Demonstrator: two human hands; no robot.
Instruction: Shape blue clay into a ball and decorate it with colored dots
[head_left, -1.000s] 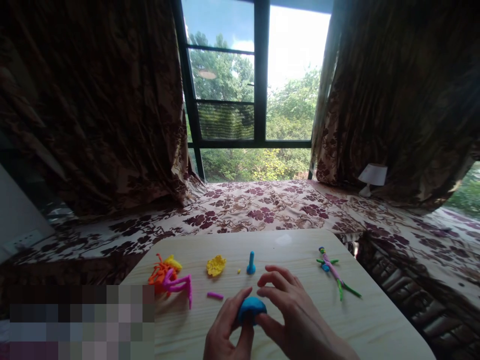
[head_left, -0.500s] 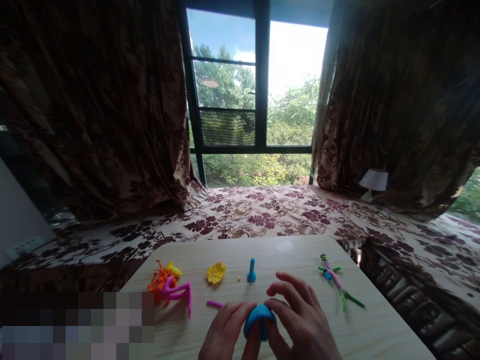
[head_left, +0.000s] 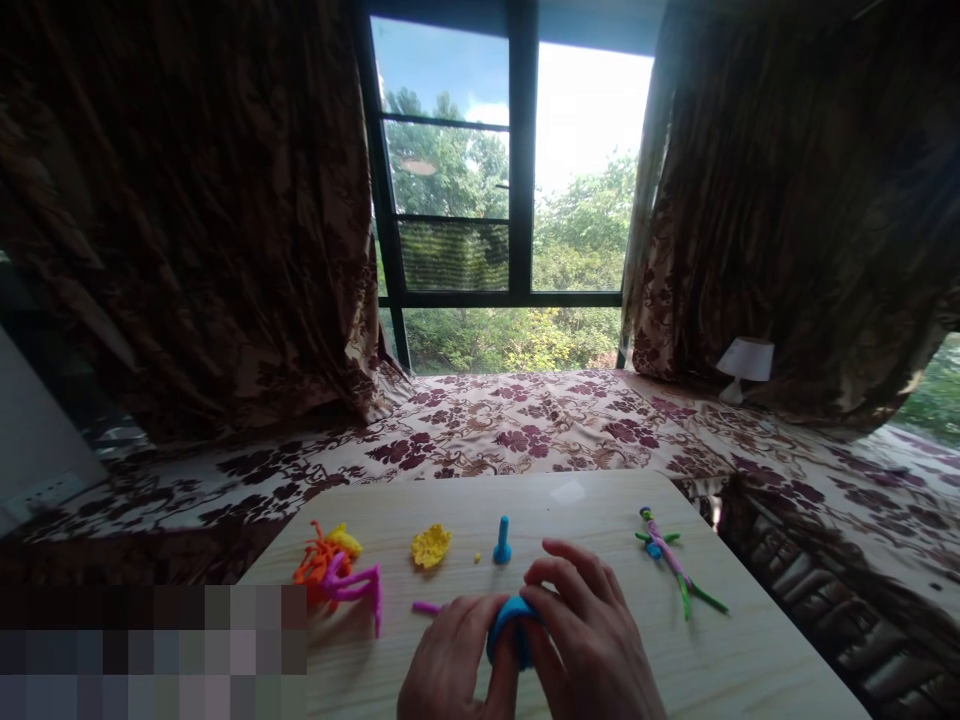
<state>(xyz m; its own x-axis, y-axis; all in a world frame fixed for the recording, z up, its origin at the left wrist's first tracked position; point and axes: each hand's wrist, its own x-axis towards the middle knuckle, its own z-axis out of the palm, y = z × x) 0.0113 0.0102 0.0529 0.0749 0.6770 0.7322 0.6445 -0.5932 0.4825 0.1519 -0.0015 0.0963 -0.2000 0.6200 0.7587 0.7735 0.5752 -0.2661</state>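
Note:
A cupped piece of blue modelling clay is pinched between both hands above the near part of the table. My left hand grips its left side, and my right hand grips its right side, thumbs toward me. The fingers cover much of the clay. Just beyond them stands an upright blue clay stick on a round base. A thin magenta clay stick lies beside my left hand, its right end hidden. Farther back are a tiny yellow bit and a frilled yellow clay piece.
Orange clay strands, a magenta clay piece and a yellow lump sit at the table's left. A green-and-pink clay figure lies at right. Behind the wooden table are flowered fabric, a window and a small lamp.
My right hand has shifted slightly left, toward my left hand. The blue clay between them looks narrower and more covered by fingers. The pieces on the table keep their places.

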